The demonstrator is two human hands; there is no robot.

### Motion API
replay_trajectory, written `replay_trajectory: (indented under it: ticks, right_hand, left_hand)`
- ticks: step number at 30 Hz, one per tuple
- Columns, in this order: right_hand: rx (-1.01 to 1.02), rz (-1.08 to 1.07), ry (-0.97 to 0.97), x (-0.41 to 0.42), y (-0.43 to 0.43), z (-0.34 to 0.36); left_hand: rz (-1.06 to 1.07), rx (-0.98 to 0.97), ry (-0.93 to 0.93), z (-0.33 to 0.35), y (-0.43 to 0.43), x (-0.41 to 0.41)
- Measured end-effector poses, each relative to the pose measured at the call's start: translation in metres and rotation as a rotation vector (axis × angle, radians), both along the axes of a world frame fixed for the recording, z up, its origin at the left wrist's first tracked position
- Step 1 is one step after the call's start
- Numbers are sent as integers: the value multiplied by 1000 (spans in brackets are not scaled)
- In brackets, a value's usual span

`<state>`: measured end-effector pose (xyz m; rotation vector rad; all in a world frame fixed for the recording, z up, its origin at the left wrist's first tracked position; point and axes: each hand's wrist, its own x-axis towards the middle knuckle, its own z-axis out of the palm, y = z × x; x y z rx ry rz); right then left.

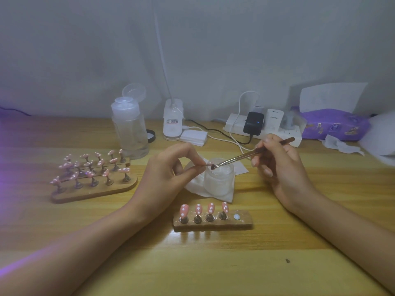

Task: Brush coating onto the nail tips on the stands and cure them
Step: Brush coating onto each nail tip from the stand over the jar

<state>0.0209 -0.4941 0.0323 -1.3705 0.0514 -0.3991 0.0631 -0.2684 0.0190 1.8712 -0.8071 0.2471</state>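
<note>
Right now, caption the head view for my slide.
Left hand pinches a nail tip over the jar; brush in right hand touches it.

The bare left forearm [85, 238] comes in from 8 o'clock and rises toward the centre. The left hand [168, 169] is turned palm inward. Its thumb and forefinger curl into a ring and pinch a small pinkish piece [205, 165] at their tips, pointing to 3 o'clock. The bare right forearm [342, 227] enters from 4 o'clock. The right hand [282, 167] holds a slim reddish-brown brush [241, 157] pen-style between thumb and fingers, its lower fingers loosely curled. The two hands are near each other but apart.
</note>
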Motion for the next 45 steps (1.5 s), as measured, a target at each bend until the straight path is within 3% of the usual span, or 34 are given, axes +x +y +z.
replay_trajectory:
  ticks: [45]
  right_hand:
    - [59,0,-44,-1,-4,0]
  left_hand:
    - [-7,-1,7,0,-1,0]
